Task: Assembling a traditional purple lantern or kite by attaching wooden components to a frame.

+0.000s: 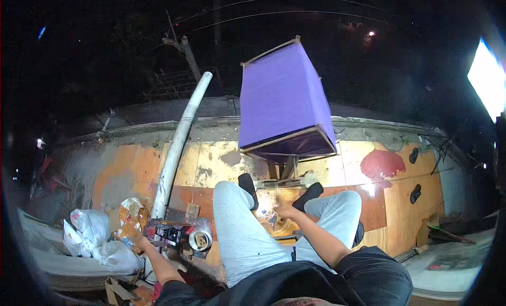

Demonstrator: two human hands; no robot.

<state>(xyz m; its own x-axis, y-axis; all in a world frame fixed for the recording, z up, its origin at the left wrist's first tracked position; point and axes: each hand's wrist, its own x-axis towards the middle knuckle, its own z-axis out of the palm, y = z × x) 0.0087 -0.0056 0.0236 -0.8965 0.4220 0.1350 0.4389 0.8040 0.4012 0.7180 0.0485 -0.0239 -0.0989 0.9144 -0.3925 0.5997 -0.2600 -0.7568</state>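
Note:
My left hand (139, 244) is at an orange and white plastic packet (126, 229) on the left, its fingers seemingly closed on the near edge. White plastic bags (89, 228) lie beside that packet. Between my bent legs, my right hand (285, 210) is over a gold patterned panel (287, 196) with a dark blue and white floral figure (269, 216). The right fingers are drawn together; anything between them is too small to make out.
Ahead stands a tall purple-covered box frame (284, 97) with wooden edges. A pale pole (182, 142) slants up at the left. Near my left knee are a dark phone-like device (168, 235) and a round container (200, 240). Dark shoes (415, 194) lie right, and a bright light (487, 79) shines there.

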